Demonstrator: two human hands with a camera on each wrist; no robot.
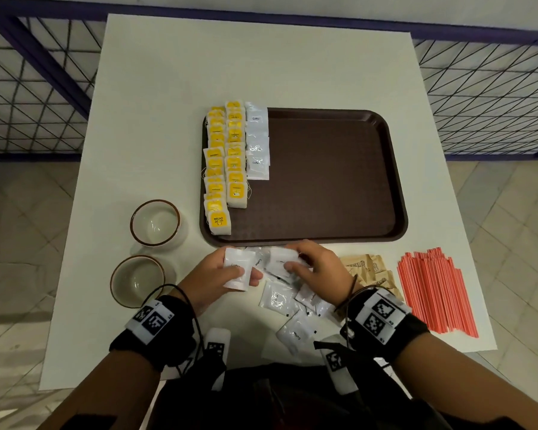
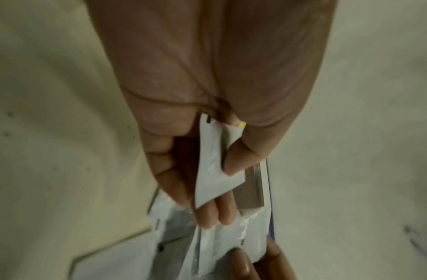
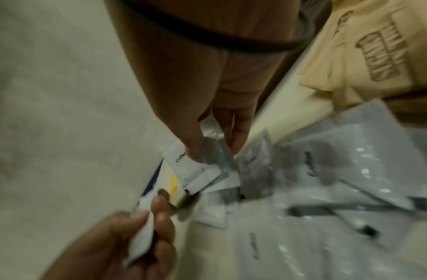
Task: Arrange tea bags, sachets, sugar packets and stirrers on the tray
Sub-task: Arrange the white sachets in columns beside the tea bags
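Observation:
In the head view a brown tray (image 1: pixel 339 181) carries two columns of yellow tea bags (image 1: pixel 225 162) and a column of white coffee sachets (image 1: pixel 257 141) along its left side. Just in front of the tray, my left hand (image 1: pixel 246 276) grips a white coffee sachet (image 1: pixel 236 270) (image 2: pixel 212 170) between thumb and fingers. My right hand (image 1: pixel 294 263) (image 3: pixel 215 149) pinches another white sachet (image 1: pixel 280 260) (image 3: pixel 191 166) over a loose pile of sachets (image 1: pixel 280 301) (image 3: pixel 327 189). Brown sugar packets (image 1: pixel 370 268) (image 3: pixel 375 47) and red stirrers (image 1: pixel 432 290) lie on the table to the right.
Two brown-rimmed bowls (image 1: pixel 156 221) (image 1: pixel 137 280) stand on the white table (image 1: pixel 261 63) left of my hands. The tray's middle and right are bare brown surface. A wire fence (image 1: pixel 28 88) runs behind the table, over a tiled floor.

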